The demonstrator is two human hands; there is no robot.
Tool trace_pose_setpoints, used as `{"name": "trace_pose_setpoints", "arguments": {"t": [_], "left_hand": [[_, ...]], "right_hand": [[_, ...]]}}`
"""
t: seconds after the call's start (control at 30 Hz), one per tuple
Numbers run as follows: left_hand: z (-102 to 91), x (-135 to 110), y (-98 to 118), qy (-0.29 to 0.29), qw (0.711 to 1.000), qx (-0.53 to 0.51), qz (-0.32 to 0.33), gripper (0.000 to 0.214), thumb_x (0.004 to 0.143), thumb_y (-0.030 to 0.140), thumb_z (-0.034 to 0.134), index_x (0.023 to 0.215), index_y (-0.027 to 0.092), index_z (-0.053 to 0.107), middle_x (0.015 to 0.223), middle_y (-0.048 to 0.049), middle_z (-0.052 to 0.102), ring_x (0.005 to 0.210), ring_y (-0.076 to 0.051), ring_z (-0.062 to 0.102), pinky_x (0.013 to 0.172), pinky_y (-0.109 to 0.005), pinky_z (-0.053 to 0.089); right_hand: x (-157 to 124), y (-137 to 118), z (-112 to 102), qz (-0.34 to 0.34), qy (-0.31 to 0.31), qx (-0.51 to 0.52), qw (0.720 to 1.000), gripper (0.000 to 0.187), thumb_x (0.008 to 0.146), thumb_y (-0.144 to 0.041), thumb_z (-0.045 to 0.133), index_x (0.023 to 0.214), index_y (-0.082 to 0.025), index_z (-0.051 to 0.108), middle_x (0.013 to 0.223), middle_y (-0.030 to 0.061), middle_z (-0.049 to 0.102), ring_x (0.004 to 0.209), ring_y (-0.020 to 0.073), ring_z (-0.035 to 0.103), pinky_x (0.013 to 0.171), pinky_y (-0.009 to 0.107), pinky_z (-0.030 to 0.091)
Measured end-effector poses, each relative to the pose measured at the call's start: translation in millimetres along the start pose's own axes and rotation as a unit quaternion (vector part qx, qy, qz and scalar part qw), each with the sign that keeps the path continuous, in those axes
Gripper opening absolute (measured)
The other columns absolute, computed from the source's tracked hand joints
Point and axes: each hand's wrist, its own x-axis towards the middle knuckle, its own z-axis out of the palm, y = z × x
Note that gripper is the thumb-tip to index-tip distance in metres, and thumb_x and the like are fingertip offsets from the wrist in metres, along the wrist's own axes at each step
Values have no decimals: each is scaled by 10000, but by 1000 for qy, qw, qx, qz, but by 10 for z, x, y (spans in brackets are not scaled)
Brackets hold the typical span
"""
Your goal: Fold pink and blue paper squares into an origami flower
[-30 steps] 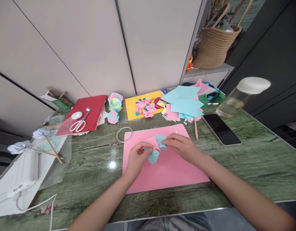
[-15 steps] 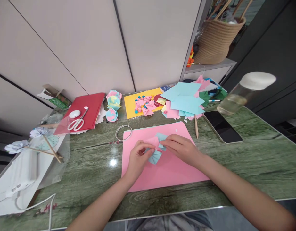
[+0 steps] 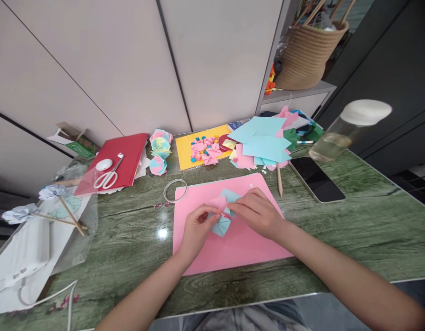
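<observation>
A small folded paper piece (image 3: 222, 223), light blue with a pink part, lies over a large pink sheet (image 3: 233, 248) on the green marbled table (image 3: 353, 230). My left hand (image 3: 195, 230) pinches its left side, fingers curled closed on the paper. My right hand (image 3: 259, 214) pinches its upper right part, thumb and fingers pressed together on a pink fold. Both hands meet at the middle of the piece, and part of it is hidden under the fingers.
Behind lie a tape ring (image 3: 175, 190), a wooden stick (image 3: 279, 180), a phone (image 3: 317, 179), a glass jar (image 3: 347, 131), blue and pink paper squares (image 3: 264, 145), a yellow sheet (image 3: 198, 149), paper flowers (image 3: 159, 149), scissors (image 3: 107, 177) on red paper (image 3: 129, 156), and a basket (image 3: 307, 53).
My right hand's fingers have shifted slightly left along the folded piece toward my left hand. The view has drifted a little; the paper stays on the pink sheet.
</observation>
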Motion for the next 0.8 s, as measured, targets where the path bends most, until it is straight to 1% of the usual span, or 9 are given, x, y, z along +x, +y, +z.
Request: {"name": "trace_pose_setpoints", "arguments": {"t": [0.1,0.33,0.47,0.53,0.6,0.67,0.7,0.73,0.8], "left_hand": [[8,0,-9,1,1000,-14,-17,73,671,211,629,735,176,633,734,-22,625,700,-142,530,623,-233,402],[24,-22,-1,-4,1000,-8,-17,70,689,204,617,749,172,632,738,-18,635,701,-134,553,614,-216,408],[19,-19,1,-19,1000,-4,-22,88,697,218,610,769,167,617,740,-18,627,699,-133,551,604,-216,412],[14,-14,6,-17,1000,-2,-20,101,692,224,615,773,163,616,751,-24,629,700,-135,549,606,-220,415],[6,-12,13,-9,1000,5,-15,107,690,229,617,771,160,617,751,-28,631,698,-136,546,608,-224,417],[-5,-16,20,0,1000,11,-10,101,695,233,613,766,162,615,737,-27,629,687,-134,541,603,-224,417],[-10,-20,23,4,1000,14,-7,96,698,234,611,763,163,613,730,-26,627,682,-132,539,598,-223,416],[-14,-25,25,7,1000,16,-4,92,701,235,608,760,165,611,727,-25,625,677,-131,538,593,-222,414],[-19,-36,28,12,1000,19,2,87,705,235,606,755,164,609,729,-27,624,672,-131,536,589,-224,412]], "right_hand": [[10,-13,-16,3,-12,3,1000,235,836,-98,422,1000,-200,556,711,21,591,643,119,462,671,300,337],[27,-38,-23,0,-18,-18,1000,226,849,-100,397,983,-187,557,703,7,588,648,101,478,696,291,319],[19,-47,-4,0,-11,-23,1000,215,830,-94,434,980,-184,559,707,9,590,649,102,481,698,296,313],[23,-59,6,21,5,-11,1000,202,823,-106,452,950,-204,574,700,9,578,661,110,482,705,301,315],[45,-81,5,70,25,23,997,179,813,-139,476,927,-223,584,718,17,558,693,125,489,708,305,327],[80,-104,-9,154,29,87,984,198,791,-189,515,980,-228,559,782,33,538,736,142,496,705,305,353],[98,-111,-19,206,26,130,970,258,775,-217,536,1033,-227,526,820,39,529,745,147,498,699,304,370],[115,-113,-26,259,20,177,949,329,762,-245,552,1083,-225,483,842,40,523,739,147,501,687,302,388],[140,-99,-32,348,3,278,896,393,749,-297,559,1114,-225,431,836,27,519,698,138,513,646,290,413]]}}
